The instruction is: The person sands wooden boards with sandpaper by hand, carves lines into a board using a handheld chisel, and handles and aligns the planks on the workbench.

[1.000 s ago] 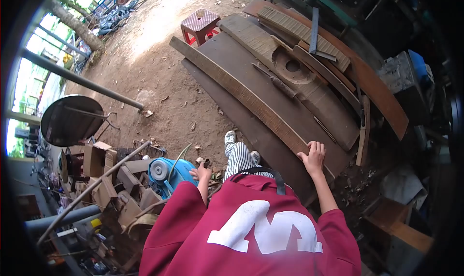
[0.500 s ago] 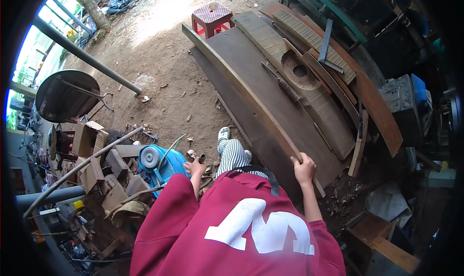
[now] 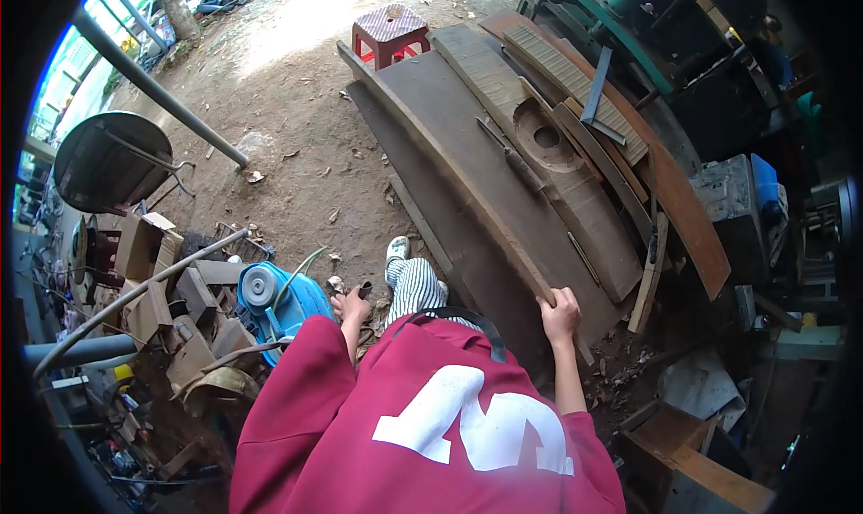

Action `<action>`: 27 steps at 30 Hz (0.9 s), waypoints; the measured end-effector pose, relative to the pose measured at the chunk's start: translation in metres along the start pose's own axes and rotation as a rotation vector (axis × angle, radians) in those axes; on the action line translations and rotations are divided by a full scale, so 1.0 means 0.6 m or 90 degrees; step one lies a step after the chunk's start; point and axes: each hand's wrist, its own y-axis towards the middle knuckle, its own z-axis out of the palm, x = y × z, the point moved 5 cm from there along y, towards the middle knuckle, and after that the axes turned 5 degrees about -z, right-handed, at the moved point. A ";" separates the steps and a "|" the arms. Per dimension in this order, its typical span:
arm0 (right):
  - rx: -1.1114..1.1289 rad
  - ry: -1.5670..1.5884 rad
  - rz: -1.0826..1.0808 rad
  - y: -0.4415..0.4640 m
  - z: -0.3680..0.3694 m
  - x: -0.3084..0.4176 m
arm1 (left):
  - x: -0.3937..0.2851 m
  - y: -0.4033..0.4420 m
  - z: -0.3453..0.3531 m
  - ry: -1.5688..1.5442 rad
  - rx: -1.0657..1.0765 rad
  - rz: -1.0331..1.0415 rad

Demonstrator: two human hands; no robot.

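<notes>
My right hand (image 3: 561,316) is closed around the near end of a long, narrow wooden strip (image 3: 449,179). The strip lies lengthwise over a wide dark board (image 3: 476,123). Low at my left side, my left hand (image 3: 351,308) has its fingers curled around a small dark object (image 3: 365,289), too small to identify. A blue machine (image 3: 279,303) with a grey round knob stands just left of that hand. On the board rest a slim tool with a dark handle (image 3: 524,170) and a wooden plank with a round hole (image 3: 550,145).
A red patterned stool (image 3: 390,28) stands beyond the board. Wooden pieces and a metal square (image 3: 600,87) lie on the right. Cardboard boxes (image 3: 139,249), wood scraps and a long pole (image 3: 144,289) crowd the left. A round folding table (image 3: 112,163) leans near a post (image 3: 157,87).
The whole view has shifted slightly, so most things appear a little further left. My right hand stays on the wooden strip, and my left hand still holds the small dark object.
</notes>
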 end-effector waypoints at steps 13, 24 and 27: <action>0.037 -0.010 -0.074 0.026 -0.015 -0.005 | 0.017 0.005 0.005 -0.026 0.038 0.004; 0.010 -0.006 -0.083 0.038 0.001 -0.026 | 0.041 -0.011 0.012 -0.052 0.063 -0.050; 0.018 -0.011 -0.080 0.042 -0.047 0.004 | 0.047 -0.004 0.020 -0.033 0.073 -0.045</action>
